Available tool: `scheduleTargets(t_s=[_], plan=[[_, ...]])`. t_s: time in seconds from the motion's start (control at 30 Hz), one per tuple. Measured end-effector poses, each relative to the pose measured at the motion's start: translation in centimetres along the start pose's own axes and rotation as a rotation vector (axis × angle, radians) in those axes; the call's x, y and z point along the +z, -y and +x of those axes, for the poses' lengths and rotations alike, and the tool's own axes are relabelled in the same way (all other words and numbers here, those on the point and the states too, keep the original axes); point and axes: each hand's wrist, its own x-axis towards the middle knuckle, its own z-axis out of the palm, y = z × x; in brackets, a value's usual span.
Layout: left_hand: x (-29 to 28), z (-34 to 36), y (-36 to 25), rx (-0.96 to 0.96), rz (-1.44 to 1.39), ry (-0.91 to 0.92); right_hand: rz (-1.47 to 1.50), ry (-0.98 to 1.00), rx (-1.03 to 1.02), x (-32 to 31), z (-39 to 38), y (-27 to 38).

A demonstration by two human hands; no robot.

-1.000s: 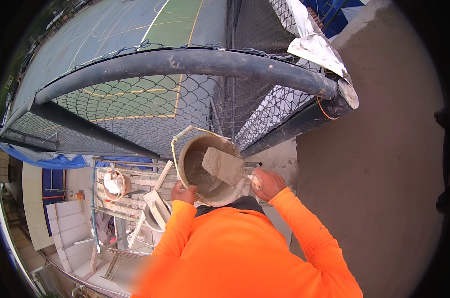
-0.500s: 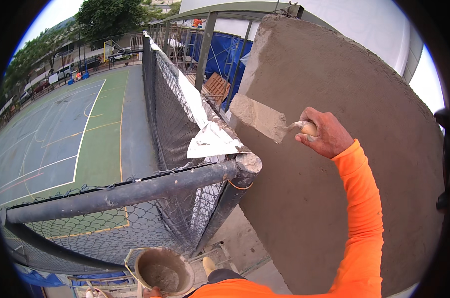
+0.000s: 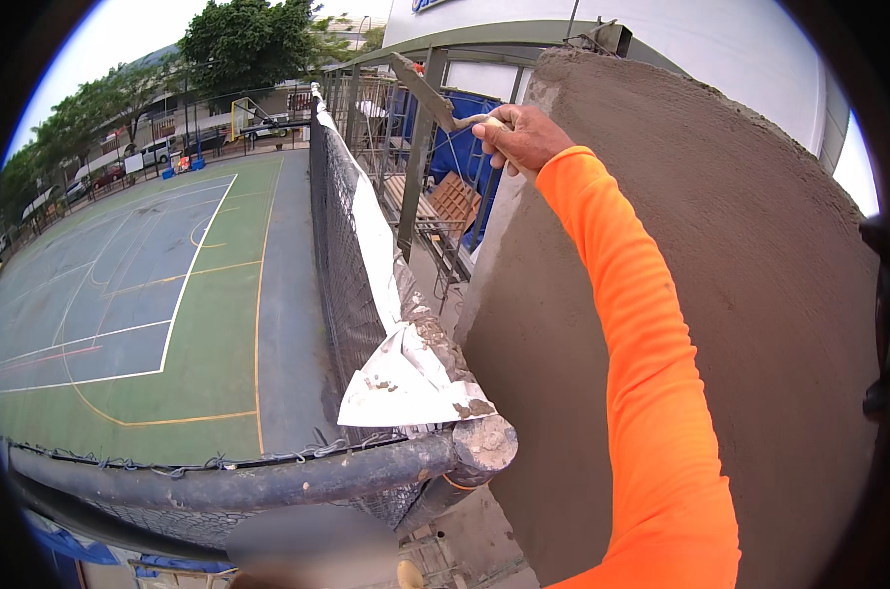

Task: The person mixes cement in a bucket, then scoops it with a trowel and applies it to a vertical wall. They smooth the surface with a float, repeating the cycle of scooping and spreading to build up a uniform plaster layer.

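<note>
My right hand (image 3: 525, 139) is closed around the wooden handle of a trowel (image 3: 423, 95). It is raised near the far upper edge of the plastered wall (image 3: 680, 324), and the blade points up and left, seen nearly edge-on. Wet-looking grey-brown mortar coats the broad wall face, with a paler strip along its left edge. I cannot see my left hand; a blurred patch covers the lower edge where the bucket was.
A dark pipe rail (image 3: 239, 479) with chain-link mesh runs along the left, meeting a thick post (image 3: 486, 444). White sheeting (image 3: 401, 388) drapes over the fence top. Beyond stand steel columns (image 3: 415, 167), a blue tarp (image 3: 455, 147) and stacked bricks (image 3: 455, 203). A sports court (image 3: 209, 324) lies below.
My right hand has moved up and left with the trowel, from the wall's middle to its far edge. The blade has turned edge-on. The bucket and my left hand no longer show.
</note>
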Motion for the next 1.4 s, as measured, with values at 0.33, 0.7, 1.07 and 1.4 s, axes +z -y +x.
scheduleTargets(t_s=[0.33,0.7,1.07,1.4], plan=[[1.5,-2.5,-0.8,-0.044,-0.046,-0.051,0.094,-0.87,0.031,-8.7,6.4,-9.2],[-2.1,-4.2,1.5,-0.042,-0.084,-0.031,0.154,-0.097,0.05,4.6,-15.5,4.5],[-8.1,-13.2,-2.5,0.144,-0.196,0.175,-0.168,0.756,-0.416,26.0,-38.6,17.6],[-10.5,-16.9,-3.1,0.472,0.18,0.059,-0.457,1.002,-0.312,48.2,-51.4,11.8]])
